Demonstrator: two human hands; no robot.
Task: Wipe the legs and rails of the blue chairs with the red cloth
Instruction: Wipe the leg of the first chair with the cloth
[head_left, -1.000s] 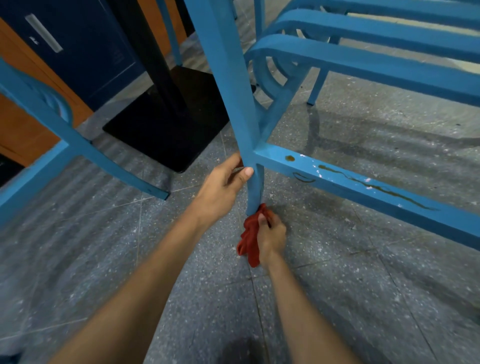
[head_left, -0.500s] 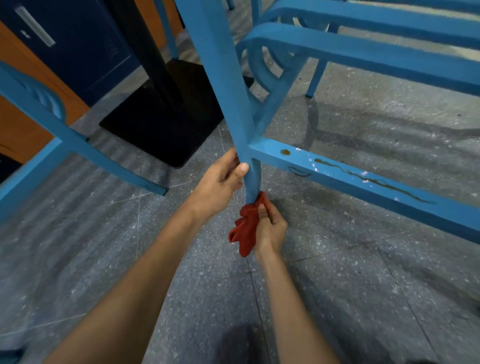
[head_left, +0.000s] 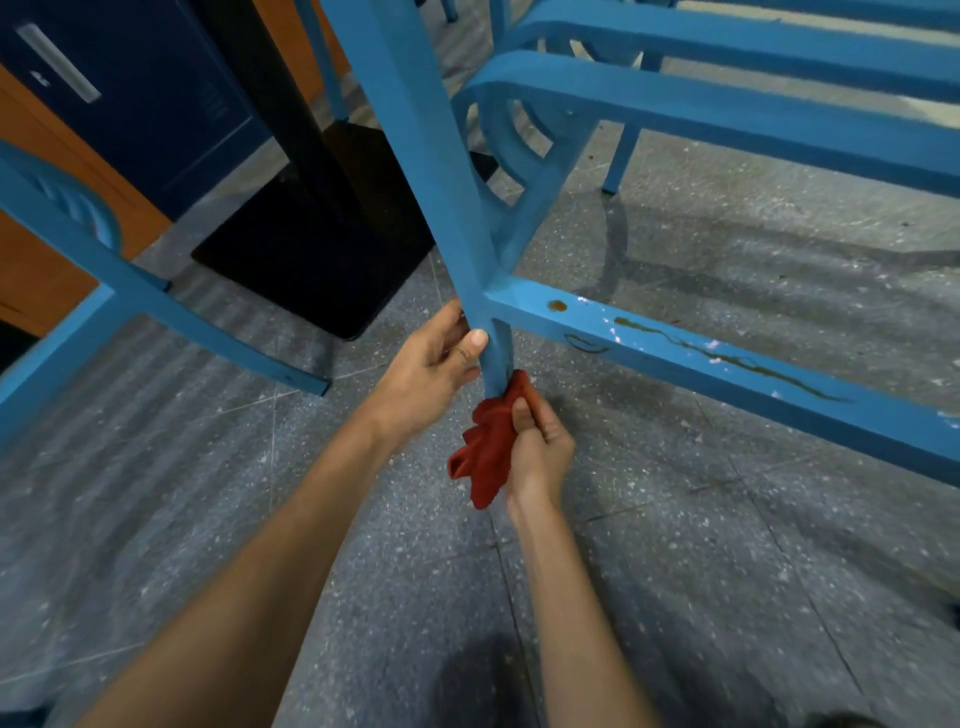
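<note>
A blue chair leg (head_left: 415, 156) runs down the middle of the head view to the floor. My left hand (head_left: 431, 369) grips it just below the joint with a low side rail (head_left: 727, 364), which is stained and chipped. My right hand (head_left: 540, 447) holds the crumpled red cloth (head_left: 488, 447) wrapped against the foot of the leg, right under my left hand. The leg's tip is hidden by the cloth. Upper rails (head_left: 727, 114) of the same chair cross the top right.
Another blue chair (head_left: 104, 270) stands tilted at the left, its foot on the speckled grey floor (head_left: 727, 545). A black table base (head_left: 311, 260) with a black post sits behind the leg. A dark blue and orange cabinet (head_left: 130, 104) fills the far left.
My right hand has slid the red cloth a little up the lower leg, from the floor toward my left hand. My left hand keeps its grip on the leg.
</note>
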